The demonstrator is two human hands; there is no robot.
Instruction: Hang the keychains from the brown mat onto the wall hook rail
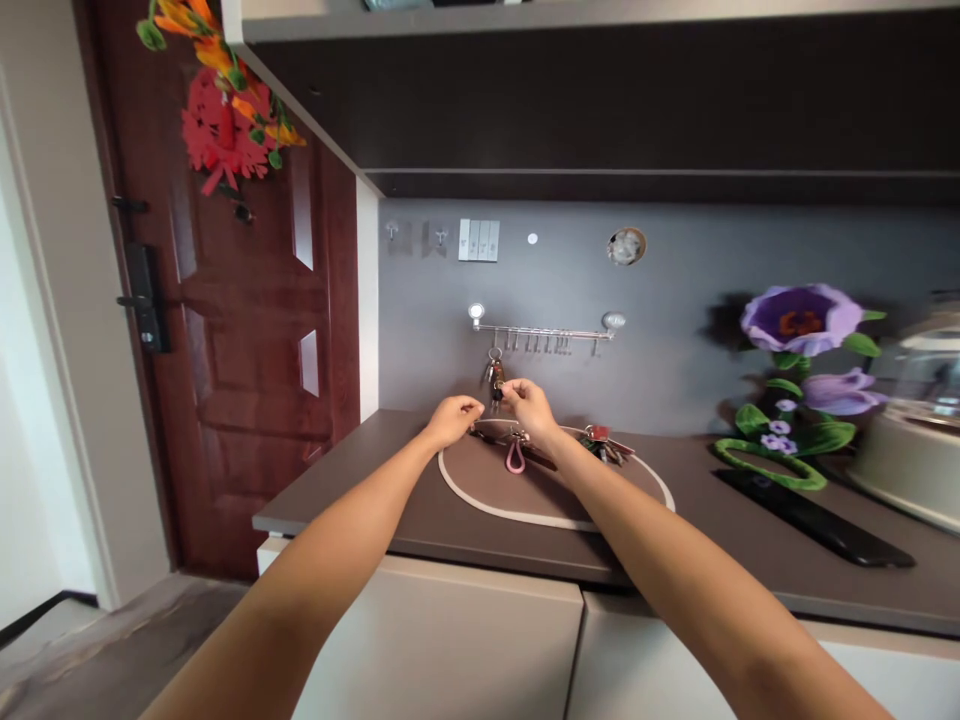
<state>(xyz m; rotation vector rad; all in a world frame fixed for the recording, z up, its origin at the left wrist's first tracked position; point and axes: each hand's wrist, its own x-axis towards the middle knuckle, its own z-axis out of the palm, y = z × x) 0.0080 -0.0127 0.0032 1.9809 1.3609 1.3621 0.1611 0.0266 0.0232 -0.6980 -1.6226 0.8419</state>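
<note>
Pinching the keys that hang from the hook rail, the right hand holds them in a narrow grip. The left hand is at their 9 o'clock; its grip I cannot tell. Next needs slow, careful fingers.

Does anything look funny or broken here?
One thing: a round hole in the grey wall above the hook rail looks stuffed with something pale. Nothing looks spilled or broken. The left hand and right hand pinch a key bunch hanging from the rail; other keys lie on the oval tray.
</note>
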